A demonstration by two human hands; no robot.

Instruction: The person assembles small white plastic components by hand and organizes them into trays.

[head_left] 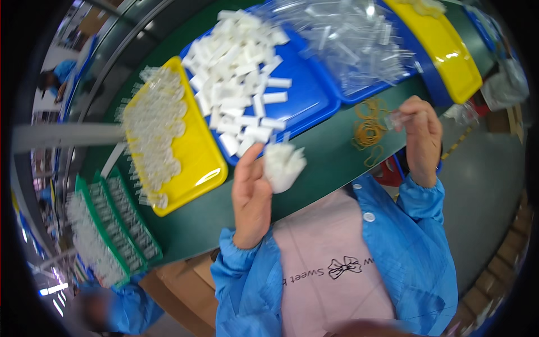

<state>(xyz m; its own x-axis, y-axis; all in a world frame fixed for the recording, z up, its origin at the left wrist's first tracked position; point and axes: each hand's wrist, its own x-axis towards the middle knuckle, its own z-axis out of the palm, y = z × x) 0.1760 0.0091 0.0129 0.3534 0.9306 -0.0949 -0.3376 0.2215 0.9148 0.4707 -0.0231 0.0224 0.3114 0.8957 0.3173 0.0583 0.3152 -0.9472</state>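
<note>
My left hand [252,194] is closed on a white bundle [285,167], with its fingers along the left side. Thin, pale ends stick out of the bundle's top; what it is made of cannot be told. To the right, my right hand [422,135] is raised over the bench edge. Its thumb and fingertips pinch a small clear plastic piece [396,119], partly hidden by the fingers. Just left of that piece, a loose heap of yellow rubber bands [368,132] lies on the green bench top [323,154].
Beyond my hands, a blue tray [309,92] carries many short white pieces. Another blue tray [359,95] holds clear plastic tubes. A yellow tray [205,168] with clear parts and green racks [106,224] stand left; a second yellow tray [449,50] is far right. A co-worker's blue sleeve [135,309] shows lower left.
</note>
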